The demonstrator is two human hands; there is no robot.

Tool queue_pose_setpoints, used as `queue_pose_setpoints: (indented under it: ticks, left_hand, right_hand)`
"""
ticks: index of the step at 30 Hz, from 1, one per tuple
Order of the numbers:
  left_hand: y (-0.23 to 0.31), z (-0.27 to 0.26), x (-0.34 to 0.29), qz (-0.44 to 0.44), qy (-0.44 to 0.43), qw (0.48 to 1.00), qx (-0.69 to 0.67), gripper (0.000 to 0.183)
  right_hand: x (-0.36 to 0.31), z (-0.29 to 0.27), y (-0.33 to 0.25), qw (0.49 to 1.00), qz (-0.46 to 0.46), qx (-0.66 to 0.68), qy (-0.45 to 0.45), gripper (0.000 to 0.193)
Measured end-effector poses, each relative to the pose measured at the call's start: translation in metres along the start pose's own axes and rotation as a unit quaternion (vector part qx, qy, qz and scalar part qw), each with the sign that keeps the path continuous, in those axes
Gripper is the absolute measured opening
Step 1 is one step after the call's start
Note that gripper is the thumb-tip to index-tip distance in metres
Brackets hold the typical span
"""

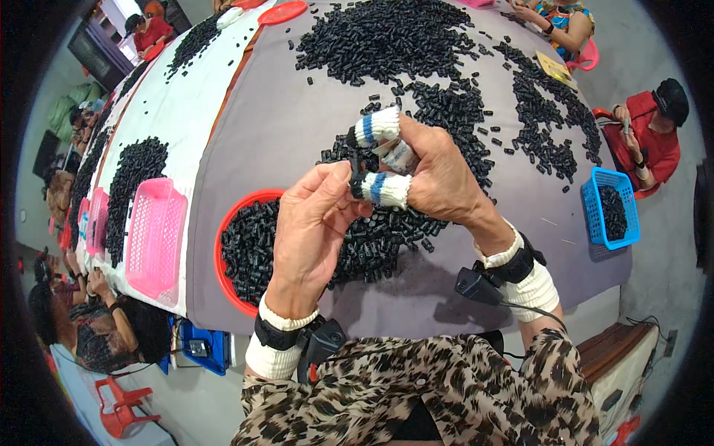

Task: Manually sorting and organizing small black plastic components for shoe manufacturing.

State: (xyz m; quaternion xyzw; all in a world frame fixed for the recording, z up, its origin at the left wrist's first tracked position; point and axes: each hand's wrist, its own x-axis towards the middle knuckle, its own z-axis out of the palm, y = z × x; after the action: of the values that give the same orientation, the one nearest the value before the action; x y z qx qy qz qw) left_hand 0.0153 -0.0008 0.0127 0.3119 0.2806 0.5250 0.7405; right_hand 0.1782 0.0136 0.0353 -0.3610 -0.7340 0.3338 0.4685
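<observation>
My left hand (316, 223) is closed, thumb and forefinger pinched together at the tips of my right hand's fingers. My right hand (446, 175) is bent inward, wearing white knitted finger covers (388, 189) with a blue stripe and dark ends on thumb and forefinger. A whitish, crumpled-looking wrap (399, 157) shows between its fingers. Whatever lies at the meeting fingertips is too small and dark to tell from the black parts behind. Below the hands, a heap of small black cylindrical parts (372, 241) spreads from a round red tray (225, 256).
A large pile of black parts (387, 37) covers the far table. Pink baskets (178, 238) stand to the left, a blue basket (632, 236) at the right edge. Other people sit around the table, one in red (654, 141). Wrist-worn devices (480, 286) trail cables.
</observation>
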Motion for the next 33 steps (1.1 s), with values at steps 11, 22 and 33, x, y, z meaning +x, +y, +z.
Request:
queue_pose_setpoints:
  ticks: [11,22,33]
  left_hand:
    - [-0.002,0.000,-0.003,0.044,-0.022,0.997,0.068,0.018]
    - [-0.004,-0.003,0.008,-0.003,-0.081,0.991,-0.104,0.027]
    - [-0.009,-0.009,0.010,0.016,-0.096,0.985,-0.145,0.027]
  right_hand:
    - [-0.003,-0.003,0.002,0.998,0.038,0.052,-0.011,0.029]
    - [-0.003,-0.006,-0.002,0.994,0.064,0.087,-0.024,0.037]
    - [-0.003,0.001,-0.007,0.997,0.037,0.060,-0.024,0.032]
